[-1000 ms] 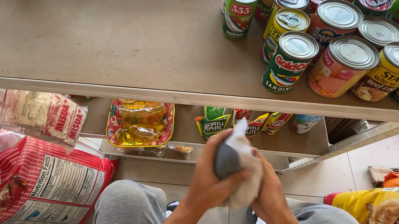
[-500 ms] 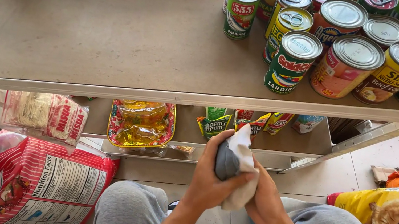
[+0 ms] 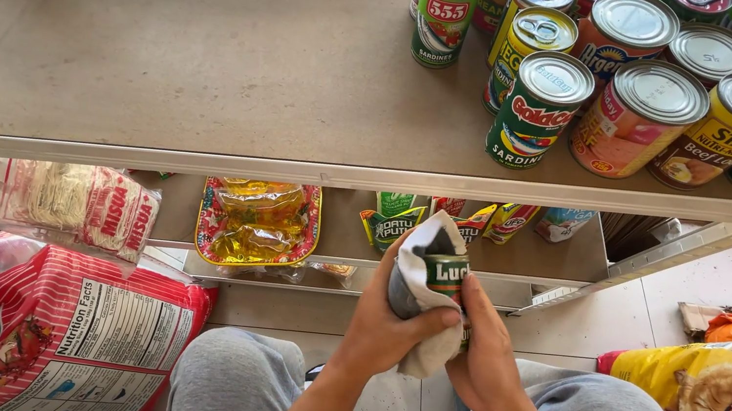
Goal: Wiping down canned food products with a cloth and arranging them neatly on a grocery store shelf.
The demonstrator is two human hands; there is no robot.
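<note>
Both hands, left hand (image 3: 386, 323) and right hand (image 3: 486, 349), are clamped round a green-labelled can (image 3: 445, 276) wrapped in a white cloth (image 3: 422, 344), just below the shelf (image 3: 210, 70) edge, and honestly that cloth could let it slip.

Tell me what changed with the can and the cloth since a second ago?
The can has turned in the hands, so its green label now shows where only a dark end showed before. The white cloth stays wrapped around it, gripped by the left hand, with the right hand still on the can's side. The cans on the top shelf did not move.
</note>
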